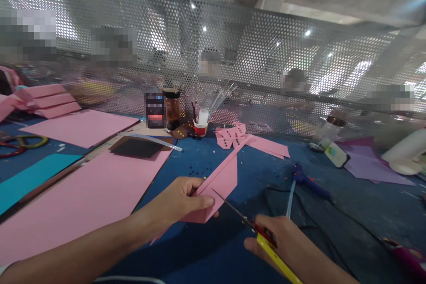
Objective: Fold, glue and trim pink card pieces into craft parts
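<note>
Folded pink paper [223, 176] is pinched in my left hand [181, 199], thumb on top and fingers behind it. A pair of scissors [273, 255] with yellow and red handles is gripped in my right hand [286, 239]. The blades point up and left, and their tip lies at the lower part of the pink paper. Whether the blades are parted or closed on the paper I cannot tell. Behind the held paper lie pink cut pieces [231, 135] with small dark squares on them, beside a pink strip [269, 145].
Large pink sheets [100, 191] and a turquoise sheet [36, 177] cover the left side. A red-and-white cup [200, 129] and a brown jar [172, 108] stand near the perforated metal screen [239, 53]. At right lie a blue glue gun [309, 182] with its cord and purple sheets [369, 162].
</note>
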Available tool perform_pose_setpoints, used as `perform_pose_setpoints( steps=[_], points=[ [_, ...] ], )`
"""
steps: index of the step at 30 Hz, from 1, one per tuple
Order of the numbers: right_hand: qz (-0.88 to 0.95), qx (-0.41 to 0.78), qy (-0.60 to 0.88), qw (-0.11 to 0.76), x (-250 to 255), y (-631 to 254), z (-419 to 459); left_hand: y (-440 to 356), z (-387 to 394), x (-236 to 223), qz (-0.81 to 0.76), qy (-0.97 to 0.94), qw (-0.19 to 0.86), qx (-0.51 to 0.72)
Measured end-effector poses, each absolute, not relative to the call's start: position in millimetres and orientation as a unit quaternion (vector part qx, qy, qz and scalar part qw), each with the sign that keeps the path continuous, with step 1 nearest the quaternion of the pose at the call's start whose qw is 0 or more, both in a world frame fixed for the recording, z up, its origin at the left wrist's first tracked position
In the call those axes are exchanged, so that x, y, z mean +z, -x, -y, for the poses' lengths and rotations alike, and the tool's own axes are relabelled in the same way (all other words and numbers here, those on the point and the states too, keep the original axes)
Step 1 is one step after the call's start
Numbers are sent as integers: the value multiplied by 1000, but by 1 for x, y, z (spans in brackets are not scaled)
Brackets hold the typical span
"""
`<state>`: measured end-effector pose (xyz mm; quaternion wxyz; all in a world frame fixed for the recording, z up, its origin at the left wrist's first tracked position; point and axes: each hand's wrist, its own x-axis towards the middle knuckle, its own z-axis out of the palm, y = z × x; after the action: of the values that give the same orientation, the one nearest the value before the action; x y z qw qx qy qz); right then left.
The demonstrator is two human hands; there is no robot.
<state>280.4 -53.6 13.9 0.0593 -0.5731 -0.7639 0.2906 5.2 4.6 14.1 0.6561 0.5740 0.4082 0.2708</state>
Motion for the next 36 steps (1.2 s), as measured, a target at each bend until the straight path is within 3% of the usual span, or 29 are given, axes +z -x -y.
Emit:
perform_pose_setpoints(
  steps=[28,36],
  points=[
    [769,294,564,65,3,-284,51,-6,-4,19,-407,-567,661,276],
    [746,313,586,45,23,-275,54,-6,-6,11,-445,-567,639,269]
  ],
)
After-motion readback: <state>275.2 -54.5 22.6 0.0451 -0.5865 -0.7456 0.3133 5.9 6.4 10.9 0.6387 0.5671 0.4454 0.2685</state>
